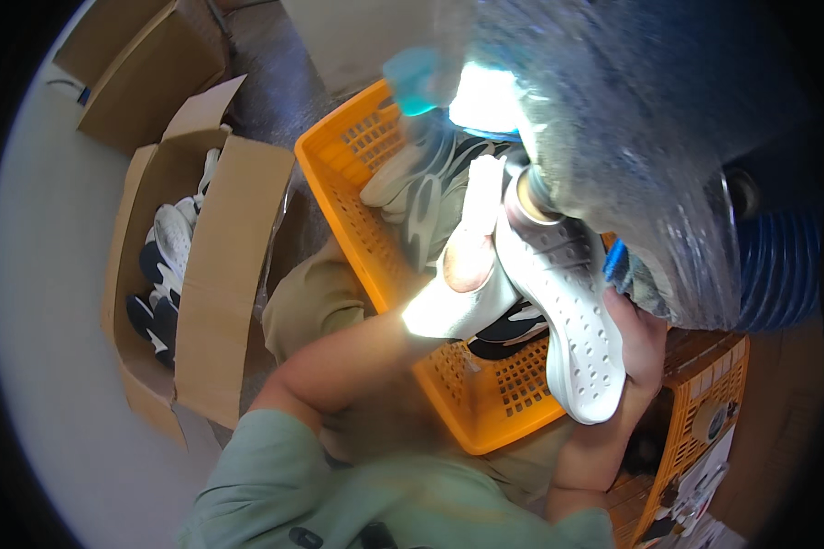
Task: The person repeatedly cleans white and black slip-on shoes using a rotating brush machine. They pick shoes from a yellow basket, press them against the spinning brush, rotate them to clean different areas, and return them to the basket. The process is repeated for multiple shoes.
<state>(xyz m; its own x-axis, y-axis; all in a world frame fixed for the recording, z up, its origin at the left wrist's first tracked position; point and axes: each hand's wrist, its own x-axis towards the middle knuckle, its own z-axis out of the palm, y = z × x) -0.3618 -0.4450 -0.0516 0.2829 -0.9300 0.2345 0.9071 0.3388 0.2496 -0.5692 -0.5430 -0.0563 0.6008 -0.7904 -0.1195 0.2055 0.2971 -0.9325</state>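
Observation:
A white shoe sole (581,343) with rows of small dimples is tilted up between my hands, its far part darker in shadow. My left hand (471,261), in a white fingerless glove or wrap, is closed on the sole's left edge. Along the opposite edge, my right hand (641,343) grips it, some fingers hidden behind the sole; a small blue piece (616,261) shows by the fingertips. A round spindle-like machine part (536,197) meets the sole's far end; whether it touches I cannot tell.
An orange plastic basket (339,215) holding several white and black soles lies below my hands. At left stands an open cardboard box (233,274) of soles. A plastic-wrapped machine hood (641,156) and blue hose (778,270) hang at right, above another orange crate (673,457).

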